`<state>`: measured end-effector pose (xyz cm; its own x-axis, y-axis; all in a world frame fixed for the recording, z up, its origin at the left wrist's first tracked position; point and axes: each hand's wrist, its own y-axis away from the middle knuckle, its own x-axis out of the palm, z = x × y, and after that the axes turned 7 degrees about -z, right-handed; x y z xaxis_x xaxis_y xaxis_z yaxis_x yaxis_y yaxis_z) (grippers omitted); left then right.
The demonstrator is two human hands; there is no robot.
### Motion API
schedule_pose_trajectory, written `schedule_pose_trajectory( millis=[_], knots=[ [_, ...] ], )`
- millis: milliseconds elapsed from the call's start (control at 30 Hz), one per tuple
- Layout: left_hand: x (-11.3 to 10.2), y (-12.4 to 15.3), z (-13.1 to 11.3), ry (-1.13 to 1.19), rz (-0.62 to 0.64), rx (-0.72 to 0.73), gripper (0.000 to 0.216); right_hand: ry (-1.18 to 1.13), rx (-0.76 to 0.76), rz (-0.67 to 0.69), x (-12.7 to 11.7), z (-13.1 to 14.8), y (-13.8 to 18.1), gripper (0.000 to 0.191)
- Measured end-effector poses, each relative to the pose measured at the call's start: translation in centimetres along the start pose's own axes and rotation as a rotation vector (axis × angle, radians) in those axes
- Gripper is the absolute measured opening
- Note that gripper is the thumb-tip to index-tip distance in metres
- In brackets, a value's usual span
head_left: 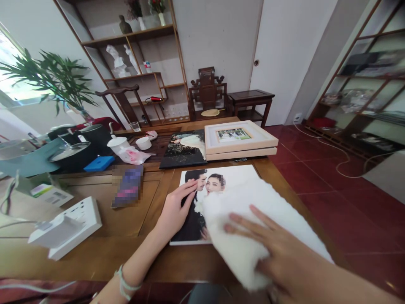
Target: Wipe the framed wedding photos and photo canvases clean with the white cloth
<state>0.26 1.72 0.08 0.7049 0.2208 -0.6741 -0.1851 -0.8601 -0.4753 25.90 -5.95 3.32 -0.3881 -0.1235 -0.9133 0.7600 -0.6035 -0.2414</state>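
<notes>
A photo panel (186, 228) showing a couple lies flat on the wooden table in front of me. My left hand (180, 204) rests on the panel's left side, fingers stretched out, holding nothing. Over the panel's right part spreads a fluffy white towel (253, 192), which hides much of the picture and hangs past the panel toward the table's right edge. My right hand (268, 240) is on the towel with its fingers spread across the top and its thumb side gathering the near fold. Motion blurs this hand somewhat.
Behind the panel lie a dark photo board (183, 154) and stacked framed pictures (242, 145). To the left are a white power strip (76, 228), a blue box (99, 163), a white teapot (117, 143) and a black pot (71, 158). Red floor tiles (332, 202) border the table's right edge.
</notes>
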Motion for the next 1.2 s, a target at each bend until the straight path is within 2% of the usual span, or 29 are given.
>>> schedule_pose_trajectory(
  millis=[67, 167, 400, 500, 600, 767, 867, 933, 1000, 1067, 1200],
  knots=[
    [0.0, 0.0, 0.0, 0.002, 0.007, 0.004, 0.03, -0.045, -0.038, 0.02, 0.0, 1.1, 0.3, 0.031],
    [0.0, -0.1, 0.0, 0.001, 0.019, 0.01, 0.031, -0.052, 0.037, 0.001, -0.8, 0.1, -0.5, 0.035],
    [-0.2, -0.1, 0.1, 0.009, 0.026, 0.009, 0.03, 0.146, 0.198, -0.063, -2.3, -8.2, -5.1, 0.027],
    [-0.2, -0.2, 0.1, 0.015, 0.021, 0.005, 0.029, 0.177, 0.21, -0.142, -2.2, -10.2, -6.2, 0.025],
    [-0.1, -0.2, 0.1, 0.008, 0.009, -0.002, 0.029, 0.146, 0.119, -0.148, -1.9, -9.2, -5.7, 0.024],
    [0.1, -0.1, 0.3, -0.005, -0.003, -0.004, 0.029, 0.05, 0.102, -0.07, -0.5, -3.0, -1.9, 0.019],
    [0.0, -0.1, 0.3, 0.003, 0.001, -0.007, 0.029, -0.063, 0.018, -0.023, 0.3, 0.0, -0.1, 0.037],
    [0.0, -0.1, 0.3, 0.007, 0.004, -0.006, 0.029, -0.094, -0.007, -0.012, 0.4, 0.8, 0.3, 0.051],
    [0.0, -0.2, 0.3, 0.007, 0.006, -0.005, 0.029, -0.097, -0.02, -0.021, 0.1, 0.6, 0.1, 0.049],
    [0.0, -0.2, 0.3, 0.006, 0.011, -0.001, 0.029, -0.08, -0.009, -0.039, -0.4, -0.6, -0.6, 0.038],
    [0.0, -0.1, 0.4, 0.008, 0.02, 0.009, 0.029, 0.029, 0.073, -0.122, -1.1, -4.7, -3.2, 0.017]
  ],
)
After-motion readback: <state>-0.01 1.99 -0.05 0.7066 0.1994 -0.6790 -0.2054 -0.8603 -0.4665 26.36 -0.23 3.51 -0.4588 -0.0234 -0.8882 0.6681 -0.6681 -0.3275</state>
